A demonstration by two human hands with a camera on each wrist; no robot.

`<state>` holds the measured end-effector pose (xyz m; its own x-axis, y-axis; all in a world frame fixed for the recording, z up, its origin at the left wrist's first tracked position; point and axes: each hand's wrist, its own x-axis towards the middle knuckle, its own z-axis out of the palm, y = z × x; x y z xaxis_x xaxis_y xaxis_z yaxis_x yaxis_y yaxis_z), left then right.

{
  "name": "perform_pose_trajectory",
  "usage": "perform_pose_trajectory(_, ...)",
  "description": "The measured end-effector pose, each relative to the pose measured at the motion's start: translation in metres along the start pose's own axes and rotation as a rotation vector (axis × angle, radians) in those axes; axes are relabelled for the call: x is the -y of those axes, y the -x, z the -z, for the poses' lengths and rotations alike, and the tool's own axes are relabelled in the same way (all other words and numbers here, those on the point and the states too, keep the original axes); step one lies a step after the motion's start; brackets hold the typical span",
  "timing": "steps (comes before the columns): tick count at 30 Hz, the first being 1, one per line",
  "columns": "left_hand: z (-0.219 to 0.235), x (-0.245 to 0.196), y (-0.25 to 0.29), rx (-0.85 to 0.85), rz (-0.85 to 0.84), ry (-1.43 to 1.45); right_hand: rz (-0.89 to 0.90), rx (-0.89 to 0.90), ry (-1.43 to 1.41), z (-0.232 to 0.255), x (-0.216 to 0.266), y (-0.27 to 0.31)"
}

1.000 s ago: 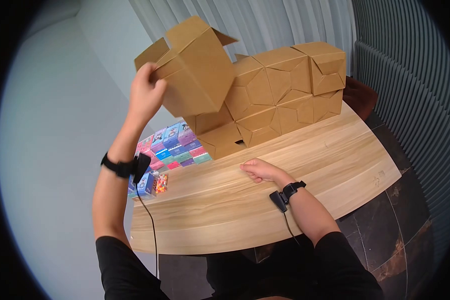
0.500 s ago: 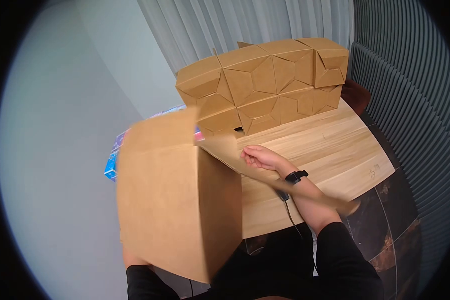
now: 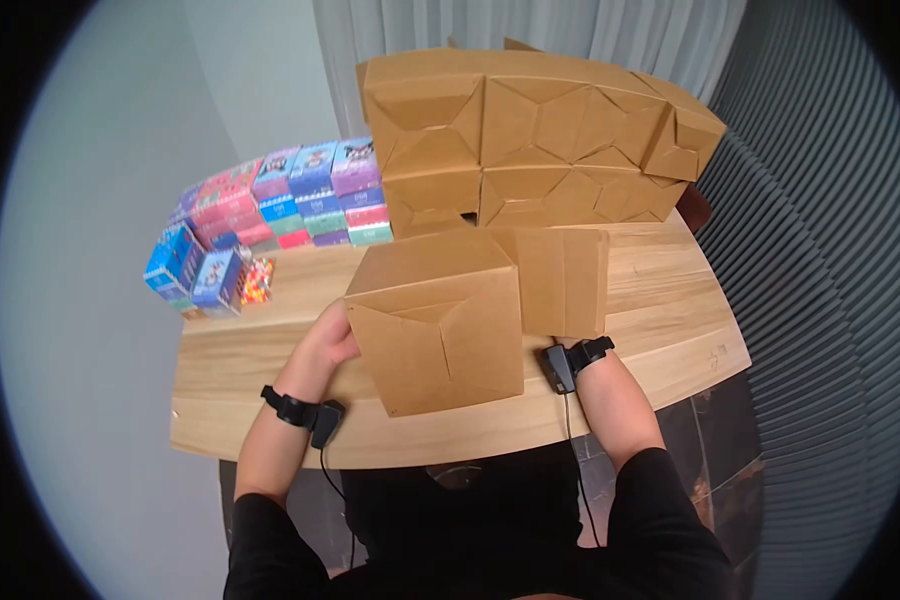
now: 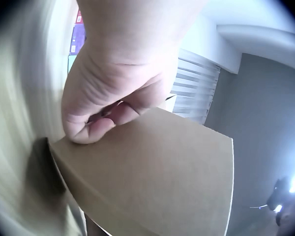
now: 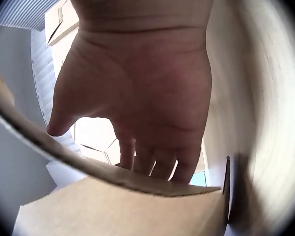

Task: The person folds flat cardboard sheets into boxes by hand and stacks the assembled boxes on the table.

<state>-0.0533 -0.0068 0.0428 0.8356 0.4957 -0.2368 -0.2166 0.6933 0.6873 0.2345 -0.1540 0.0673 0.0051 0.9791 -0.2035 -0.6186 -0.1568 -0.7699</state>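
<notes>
A large cardboard box is at the front middle of the table, its folded end facing the head camera and a flap standing out to the right. At its left side my left hand is on the cardboard; the left wrist view shows that hand with curled fingers gripping at the edge of a panel. The flap hides most of my right hand in the head view. Seen from the right wrist, my right hand has its fingers extended and spread behind a cardboard edge.
Stacked cardboard boxes form a two-level wall along the back of the wooden table. Colourful small boxes are stacked at the back left, with a bag of coloured pieces near them. A grey curtain hangs behind.
The box has come down from raised at the left to the front middle and turned, its folded end now facing the head camera. My right hand is now mostly behind its flap.
</notes>
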Motion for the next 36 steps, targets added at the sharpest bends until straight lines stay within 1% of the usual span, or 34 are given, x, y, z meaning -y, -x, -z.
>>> perform_pose_trajectory(2,0.018,0.005,0.000,0.064,0.006,0.064,-0.012,-0.034,0.058,0.001,-0.002,-0.004)
perform_pose_trajectory(3,0.023,0.008,-0.004,0.059,0.000,0.100,-0.019,-0.049,0.091,0.001,-0.004,-0.007)
perform_pose_trajectory(5,0.034,0.012,-0.007,0.208,0.016,0.100,-0.041,-0.073,0.151,0.003,-0.006,-0.011)
perform_pose_trajectory(6,0.034,0.013,-0.005,0.192,0.009,0.133,-0.053,-0.080,0.177,0.003,-0.007,-0.014)
perform_pose_trajectory(8,0.030,0.015,-0.002,0.111,-0.109,-0.031,-0.064,-0.094,0.208,0.003,-0.009,-0.019)
perform_pose_trajectory(9,0.029,0.013,-0.002,0.098,-0.105,-0.017,-0.061,-0.101,0.221,0.003,-0.009,-0.021)
perform_pose_trajectory(11,0.029,0.010,-0.003,0.177,-0.202,-0.055,-0.050,-0.114,0.248,0.004,-0.011,-0.027)
perform_pose_trajectory(12,0.029,0.009,-0.003,0.167,-0.196,-0.041,0.106,0.048,0.368,0.050,-0.028,-0.040)
perform_pose_trajectory(14,0.032,0.010,-0.006,0.171,-0.199,0.057,0.084,0.058,0.336,0.062,-0.046,-0.039)
perform_pose_trajectory(18,0.047,0.013,-0.014,0.192,-0.196,0.049,0.107,0.116,0.231,0.078,-0.059,-0.032)
perform_pose_trajectory(20,0.046,0.012,-0.014,0.065,-0.175,0.032,0.142,0.158,0.183,0.079,-0.055,-0.032)
perform_pose_trajectory(21,0.047,0.012,-0.014,0.072,-0.176,0.028,0.161,0.178,0.157,0.080,-0.053,-0.033)
perform_pose_trajectory(23,0.051,0.012,-0.014,0.174,-0.137,0.027,0.203,0.224,0.109,0.080,-0.046,-0.034)
perform_pose_trajectory(27,0.056,0.010,-0.011,0.256,-0.118,0.113,0.282,0.324,0.019,0.082,-0.029,-0.040)
perform_pose_trajectory(29,0.058,0.009,-0.009,0.336,-0.099,0.135,0.303,0.384,-0.022,0.084,-0.023,-0.048)
perform_pose_trajectory(30,0.058,0.011,-0.009,0.336,-0.109,0.139,0.309,0.412,-0.045,0.086,-0.022,-0.051)
perform_pose_trajectory(31,0.057,0.013,-0.008,0.393,-0.059,0.114,0.313,0.440,-0.069,0.088,-0.022,-0.055)
perform_pose_trajectory(32,0.057,0.013,-0.006,0.450,-0.009,0.088,0.286,0.445,-0.081,0.092,-0.023,-0.056)
perform_pose_trajectory(33,0.057,0.014,-0.005,0.447,-0.018,0.092,0.278,0.450,-0.078,0.095,-0.023,-0.055)
perform_pose_trajectory(34,0.056,0.014,-0.003,0.490,0.030,-0.006,0.292,0.375,-0.016,0.099,-0.024,-0.052)
perform_pose_trajectory(35,0.053,0.012,-0.001,0.532,0.078,-0.107,0.307,0.302,0.044,0.091,-0.023,-0.048)
perform_pose_trajectory(36,0.048,0.011,0.001,0.526,0.072,-0.107,0.329,0.282,0.060,0.079,-0.022,-0.043)
